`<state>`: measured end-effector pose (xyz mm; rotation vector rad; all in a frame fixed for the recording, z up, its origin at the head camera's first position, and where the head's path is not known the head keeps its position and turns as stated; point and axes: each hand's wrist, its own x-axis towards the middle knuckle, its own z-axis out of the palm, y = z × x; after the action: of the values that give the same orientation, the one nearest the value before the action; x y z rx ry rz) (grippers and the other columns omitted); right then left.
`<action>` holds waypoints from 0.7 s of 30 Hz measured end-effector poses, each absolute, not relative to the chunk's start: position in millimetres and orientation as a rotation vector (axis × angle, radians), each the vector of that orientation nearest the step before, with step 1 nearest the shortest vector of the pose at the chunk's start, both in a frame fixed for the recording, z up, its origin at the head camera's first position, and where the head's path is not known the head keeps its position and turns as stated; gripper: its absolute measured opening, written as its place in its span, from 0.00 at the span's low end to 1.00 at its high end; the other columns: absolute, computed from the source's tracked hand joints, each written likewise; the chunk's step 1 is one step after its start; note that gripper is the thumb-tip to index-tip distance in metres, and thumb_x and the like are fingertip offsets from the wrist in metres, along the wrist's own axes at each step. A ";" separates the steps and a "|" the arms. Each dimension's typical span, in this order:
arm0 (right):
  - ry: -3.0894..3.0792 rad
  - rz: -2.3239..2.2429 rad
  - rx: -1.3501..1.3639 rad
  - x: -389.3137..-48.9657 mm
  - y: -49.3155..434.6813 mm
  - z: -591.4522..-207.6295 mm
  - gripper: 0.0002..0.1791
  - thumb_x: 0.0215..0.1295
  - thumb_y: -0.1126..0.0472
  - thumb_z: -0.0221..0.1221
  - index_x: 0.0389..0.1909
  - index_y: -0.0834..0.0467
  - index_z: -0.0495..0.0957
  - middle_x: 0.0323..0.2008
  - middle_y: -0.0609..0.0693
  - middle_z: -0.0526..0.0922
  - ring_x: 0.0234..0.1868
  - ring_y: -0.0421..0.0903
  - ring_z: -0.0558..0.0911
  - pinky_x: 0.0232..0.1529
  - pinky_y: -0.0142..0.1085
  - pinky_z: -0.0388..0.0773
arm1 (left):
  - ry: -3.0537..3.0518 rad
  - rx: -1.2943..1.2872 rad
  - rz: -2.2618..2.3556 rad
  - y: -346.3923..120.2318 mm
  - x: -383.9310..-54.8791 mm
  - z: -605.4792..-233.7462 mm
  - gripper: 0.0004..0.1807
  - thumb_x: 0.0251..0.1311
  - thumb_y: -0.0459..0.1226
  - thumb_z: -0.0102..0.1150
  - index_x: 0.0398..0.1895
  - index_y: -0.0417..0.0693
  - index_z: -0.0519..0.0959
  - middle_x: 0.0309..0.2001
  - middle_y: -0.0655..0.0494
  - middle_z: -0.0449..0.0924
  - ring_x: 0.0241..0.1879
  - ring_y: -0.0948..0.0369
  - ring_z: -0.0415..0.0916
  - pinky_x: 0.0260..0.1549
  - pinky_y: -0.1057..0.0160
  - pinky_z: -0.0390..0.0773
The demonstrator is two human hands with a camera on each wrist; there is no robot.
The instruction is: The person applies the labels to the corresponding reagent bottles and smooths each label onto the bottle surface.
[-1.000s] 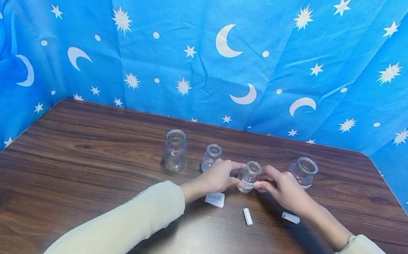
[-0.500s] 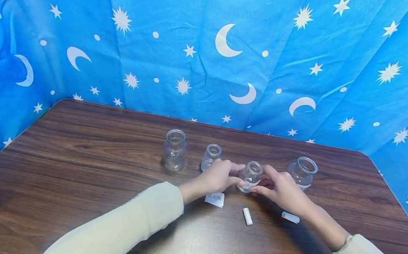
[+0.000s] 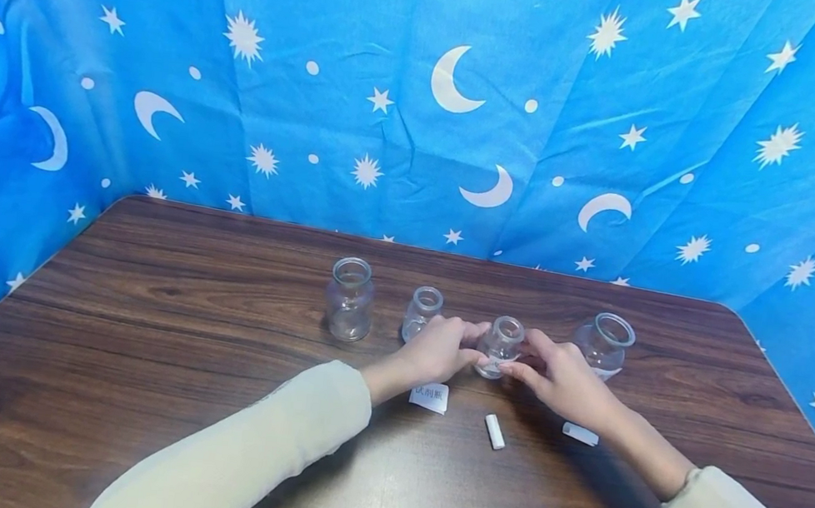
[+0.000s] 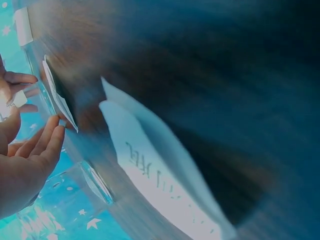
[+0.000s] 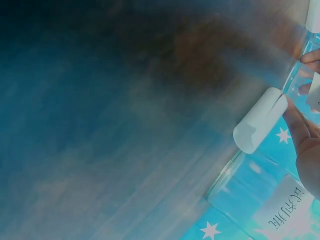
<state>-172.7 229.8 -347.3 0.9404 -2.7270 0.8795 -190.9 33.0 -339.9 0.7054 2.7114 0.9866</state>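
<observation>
Grasping one glass jar (image 3: 499,348), left hand (image 3: 439,348) and right hand (image 3: 568,381) on opposite sides; I see folded paper (image 3: 429,399) nearby.

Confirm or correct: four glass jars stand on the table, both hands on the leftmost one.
Wrong: the head view shows the left hand and right hand on the third jar from the left, not the leftmost jar. The rest holds.

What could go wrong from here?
1. Slip or tip: the held jar is smooth glass between the left hand and right hand; an uneven grip might let it tilt.
2. Knock: in the head view the left hand partly covers another small jar, so pulling back sideways could bump it.
3. Label damage: thumbs sit near the paper label and might crease it.
</observation>
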 end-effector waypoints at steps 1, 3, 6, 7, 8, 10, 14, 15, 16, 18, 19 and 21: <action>-2.732 0.882 0.927 -172.7 229.0 -347.4 0.12 0.57 0.63 0.62 0.39 0.61 0.72 0.25 0.46 0.81 0.24 0.37 0.77 0.23 0.31 0.75 | 2.719 0.699 0.974 33.9 -191.6 -340.2 0.29 0.56 0.42 0.60 0.61 0.48 0.68 0.57 0.55 0.70 0.58 0.59 0.66 0.55 0.62 0.65; -2.744 0.880 0.894 -172.8 227.6 -347.4 0.13 0.57 0.61 0.62 0.40 0.62 0.71 0.27 0.48 0.82 0.27 0.40 0.81 0.26 0.33 0.78 | 2.732 0.690 0.958 35.2 -192.4 -340.2 0.29 0.56 0.43 0.59 0.62 0.48 0.67 0.58 0.55 0.70 0.58 0.58 0.65 0.55 0.61 0.65; -2.743 0.868 0.876 -174.0 226.5 -348.3 0.15 0.57 0.61 0.62 0.41 0.63 0.72 0.28 0.51 0.83 0.30 0.44 0.83 0.29 0.35 0.79 | 2.751 0.681 0.940 37.0 -192.6 -339.8 0.29 0.56 0.42 0.59 0.62 0.48 0.66 0.58 0.55 0.69 0.58 0.58 0.65 0.55 0.61 0.65; -2.735 0.862 0.880 -174.7 226.5 -348.6 0.15 0.56 0.62 0.62 0.41 0.63 0.72 0.28 0.51 0.83 0.30 0.44 0.83 0.29 0.36 0.79 | 2.763 0.676 0.927 37.6 -192.4 -339.6 0.29 0.56 0.43 0.59 0.62 0.48 0.66 0.58 0.55 0.69 0.58 0.58 0.66 0.55 0.61 0.65; -2.726 0.855 0.886 -175.3 226.7 -348.7 0.15 0.56 0.63 0.62 0.41 0.64 0.72 0.27 0.51 0.83 0.29 0.43 0.83 0.28 0.35 0.78 | 2.765 0.663 0.923 38.3 -192.1 -339.2 0.29 0.57 0.43 0.59 0.63 0.49 0.66 0.58 0.55 0.69 0.58 0.58 0.65 0.56 0.61 0.64; -2.710 0.837 0.901 -176.6 227.4 -349.0 0.14 0.56 0.64 0.62 0.42 0.65 0.72 0.27 0.50 0.82 0.28 0.41 0.82 0.27 0.34 0.78 | 2.768 0.636 0.905 39.6 -191.2 -338.7 0.30 0.58 0.43 0.57 0.64 0.50 0.64 0.58 0.55 0.69 0.58 0.59 0.66 0.55 0.61 0.65; -2.702 0.785 0.901 -177.9 228.5 -348.3 0.13 0.57 0.66 0.61 0.41 0.65 0.73 0.23 0.47 0.80 0.21 0.36 0.75 0.22 0.30 0.73 | 2.753 0.592 0.860 41.3 -189.0 -336.5 0.30 0.60 0.43 0.54 0.66 0.49 0.60 0.60 0.54 0.67 0.59 0.58 0.65 0.56 0.61 0.64; -2.707 0.773 0.896 -177.8 228.6 -348.0 0.13 0.57 0.65 0.61 0.42 0.66 0.72 0.22 0.46 0.79 0.20 0.35 0.73 0.21 0.30 0.72 | 2.747 0.593 0.841 41.0 -188.4 -335.6 0.31 0.61 0.43 0.53 0.66 0.48 0.59 0.61 0.53 0.66 0.59 0.58 0.64 0.56 0.60 0.64; -2.713 0.764 0.890 -177.6 228.5 -347.6 0.14 0.58 0.65 0.60 0.43 0.65 0.72 0.20 0.45 0.77 0.18 0.34 0.71 0.20 0.30 0.70 | 2.741 0.600 0.823 40.4 -188.0 -334.7 0.31 0.62 0.43 0.52 0.66 0.46 0.59 0.61 0.52 0.65 0.60 0.57 0.64 0.56 0.60 0.64; -2.738 0.759 0.870 -176.7 228.5 -346.5 0.15 0.60 0.64 0.58 0.47 0.66 0.72 0.18 0.44 0.74 0.16 0.34 0.67 0.19 0.30 0.68 | 2.721 0.627 0.785 38.0 -187.3 -332.5 0.30 0.63 0.43 0.51 0.66 0.43 0.59 0.62 0.50 0.64 0.61 0.56 0.62 0.57 0.59 0.63; -2.753 0.761 0.857 -176.2 228.6 -345.9 0.16 0.61 0.63 0.57 0.49 0.66 0.71 0.18 0.44 0.73 0.16 0.34 0.67 0.19 0.30 0.68 | 2.711 0.645 0.760 36.3 -187.2 -331.7 0.31 0.63 0.43 0.51 0.66 0.42 0.59 0.62 0.50 0.64 0.61 0.55 0.62 0.57 0.59 0.62; -2.779 0.770 0.829 -174.7 229.2 -344.8 0.20 0.62 0.62 0.57 0.53 0.67 0.69 0.20 0.46 0.75 0.17 0.36 0.69 0.21 0.32 0.70 | 2.686 0.683 0.704 32.1 -185.8 -329.3 0.31 0.63 0.43 0.52 0.66 0.41 0.58 0.61 0.49 0.66 0.61 0.54 0.62 0.57 0.59 0.63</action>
<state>-174.7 229.2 -344.8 0.8294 -2.7794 0.7700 -185.8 32.1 -329.3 0.6833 2.6864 0.7041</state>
